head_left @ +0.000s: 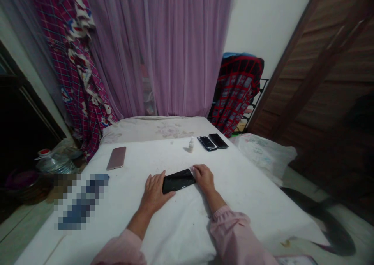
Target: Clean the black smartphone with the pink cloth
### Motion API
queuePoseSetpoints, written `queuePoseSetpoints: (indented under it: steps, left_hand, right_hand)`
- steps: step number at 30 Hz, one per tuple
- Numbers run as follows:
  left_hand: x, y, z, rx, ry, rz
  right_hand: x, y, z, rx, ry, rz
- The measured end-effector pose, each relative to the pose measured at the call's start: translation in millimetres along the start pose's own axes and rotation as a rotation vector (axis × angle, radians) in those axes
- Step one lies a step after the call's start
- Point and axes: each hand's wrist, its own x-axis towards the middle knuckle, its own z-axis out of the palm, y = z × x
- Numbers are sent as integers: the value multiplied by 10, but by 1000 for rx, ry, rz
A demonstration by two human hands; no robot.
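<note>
A black phone lies on the white-covered table, its dark glossy face up. My left hand grips its left end, with the thumb along the near edge and the fingers at the far corner. At the right end, my right hand has its fingers bent and pressed together by the far corner, around a small whitish thing too small to name. Beyond the phone stands a small white bottle.
A pinkish phone lies at the left, near a blurred blue item. Two dark phones, one beside the other, lie at the back right. Plastic bag right of the table; large water bottle at left.
</note>
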Motion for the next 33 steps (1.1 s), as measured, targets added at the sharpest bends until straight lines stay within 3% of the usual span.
queuePoseSetpoints:
  steps: [6,17,27,33]
  left_hand:
    - [-49,94,-51,104,-72,-96]
    - [-18,63,-44,124,-184,-57]
    - [-31,-6,35,144,-146,-37]
    - [-41,-103,138,127,-62,-3]
  right_hand:
    - [-83,-105,32,15,9,-12]
    - [-159,-366,0,-235,-85,-31]
    - [-235,-424,56,-186,-95,-103]
    - [-196,-358,0,-112,-32,-14]
